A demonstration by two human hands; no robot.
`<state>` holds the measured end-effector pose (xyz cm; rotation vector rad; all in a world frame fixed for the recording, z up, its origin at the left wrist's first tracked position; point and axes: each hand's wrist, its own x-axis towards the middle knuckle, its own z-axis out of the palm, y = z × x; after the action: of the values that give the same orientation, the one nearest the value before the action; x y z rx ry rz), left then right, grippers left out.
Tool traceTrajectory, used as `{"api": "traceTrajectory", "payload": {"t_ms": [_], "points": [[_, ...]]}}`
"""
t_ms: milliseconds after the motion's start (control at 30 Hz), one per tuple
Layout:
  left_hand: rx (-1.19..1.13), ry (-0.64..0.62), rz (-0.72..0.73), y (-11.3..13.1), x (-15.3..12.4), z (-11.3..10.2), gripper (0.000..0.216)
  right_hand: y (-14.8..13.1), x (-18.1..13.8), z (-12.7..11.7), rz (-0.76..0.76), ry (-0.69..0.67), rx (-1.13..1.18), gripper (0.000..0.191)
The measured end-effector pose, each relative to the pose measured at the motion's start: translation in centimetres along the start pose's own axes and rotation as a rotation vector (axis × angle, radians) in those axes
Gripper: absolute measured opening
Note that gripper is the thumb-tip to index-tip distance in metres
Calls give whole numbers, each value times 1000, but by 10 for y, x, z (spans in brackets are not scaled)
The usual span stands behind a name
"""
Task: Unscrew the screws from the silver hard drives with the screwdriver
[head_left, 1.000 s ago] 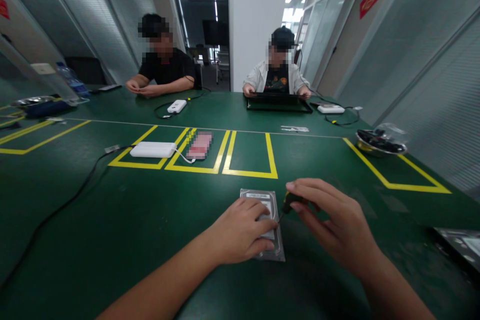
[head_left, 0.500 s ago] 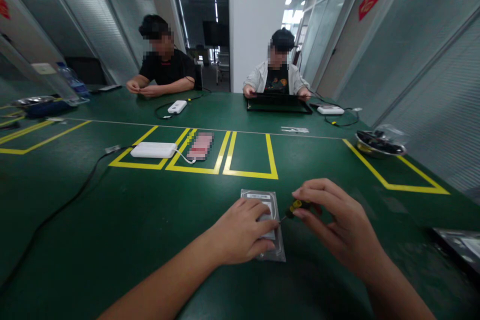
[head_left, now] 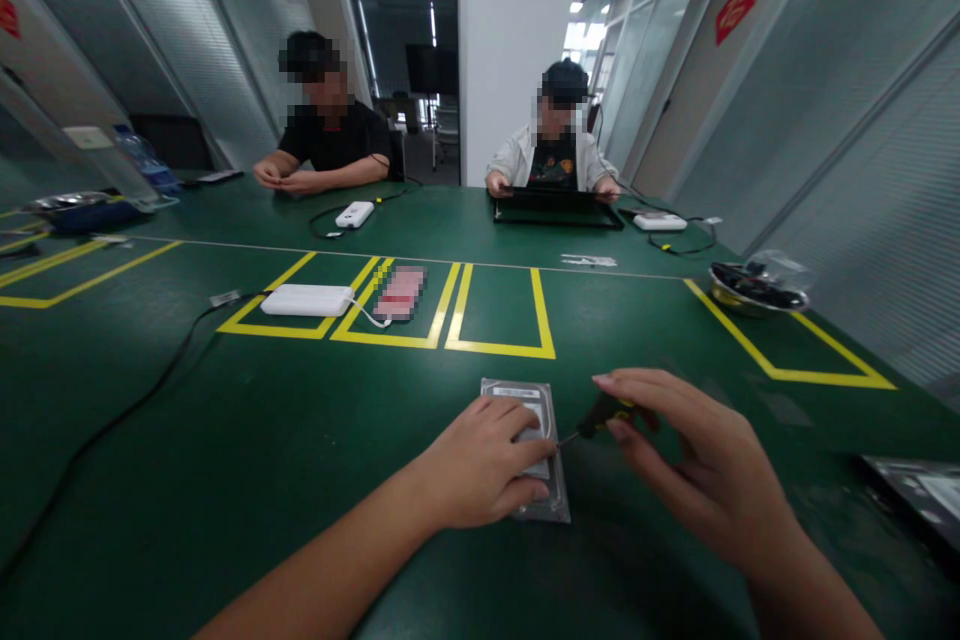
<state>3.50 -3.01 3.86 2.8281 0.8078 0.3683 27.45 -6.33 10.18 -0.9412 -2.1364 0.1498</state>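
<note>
A hard drive (head_left: pixel 556 498) lies on the green table in front of me, its label partly covered by my fingers. My left hand (head_left: pixel 487 465) holds it from above, palm down, with the index fingertip near the drive's right edge. Pinched between the thumb and fingers of my right hand (head_left: pixel 697 450) is a small black and yellow screwdriver (head_left: pixel 598 415). Its thin shaft slants down to the left, the tip at the drive's right edge beside my left index finger. I cannot make out a screw there.
Yellow tape (head_left: pixel 501 351) marks rectangles on the table. A white power bank (head_left: pixel 307 300) is cabled to a pink phone (head_left: pixel 400 293). At right are a metal bowl of dark parts (head_left: pixel 757 290) and a dark device (head_left: pixel 911 500). Two people sit opposite, one holding a black frame (head_left: pixel 559 210).
My right hand has shifted slightly right and down, and the screwdriver handle has turned in its fingers. My left hand and the hard drive stay in place.
</note>
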Motion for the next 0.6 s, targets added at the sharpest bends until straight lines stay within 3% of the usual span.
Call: {"api": "traceTrajectory", "payload": {"t_ms": [600], "points": [[-15,12,7,0,-1,3,38,5,-4,-3,57,56,4,29]]}}
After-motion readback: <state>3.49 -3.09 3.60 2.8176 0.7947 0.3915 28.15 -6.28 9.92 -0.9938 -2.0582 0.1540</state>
